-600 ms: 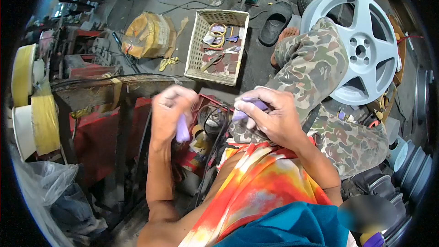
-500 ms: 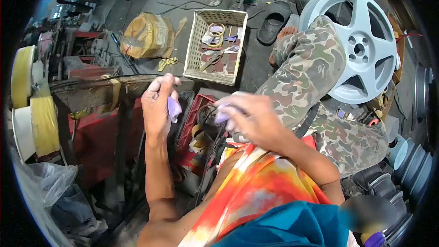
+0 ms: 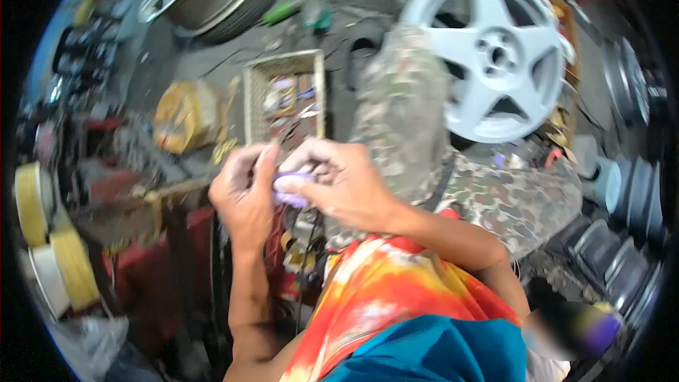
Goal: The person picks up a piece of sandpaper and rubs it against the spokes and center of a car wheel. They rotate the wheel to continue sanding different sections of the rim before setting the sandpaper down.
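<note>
My left hand [image 3: 246, 194] and my right hand [image 3: 343, 187] are close together over my lap. Between them is a crumpled piece of purple sandpaper [image 3: 291, 200]. The fingers of my right hand pinch it, thumb across the top. My left thumb and fingers are closed at its left edge, though what they grip is partly hidden. Whitish dust coats the fingers. To the right, a light grey alloy wheel [image 3: 461, 117] leans near my leg in camouflage trousers [image 3: 403, 113].
Ahead, a cream basket [image 3: 320, 110] holds sandpaper pieces and small items. A tape-wrapped roll [image 3: 185, 117] sits left of it. Yellow-wound spools [image 3: 74, 262] stand at far left. A tyre with rim [image 3: 233, 0] and a green grinder [image 3: 283, 13] lie further off. More rims [image 3: 615, 262] are at right.
My right hand has moved left to meet my left hand; each had a separate purple piece showing before. The view has shifted, so the basket and wheel appear further left.
</note>
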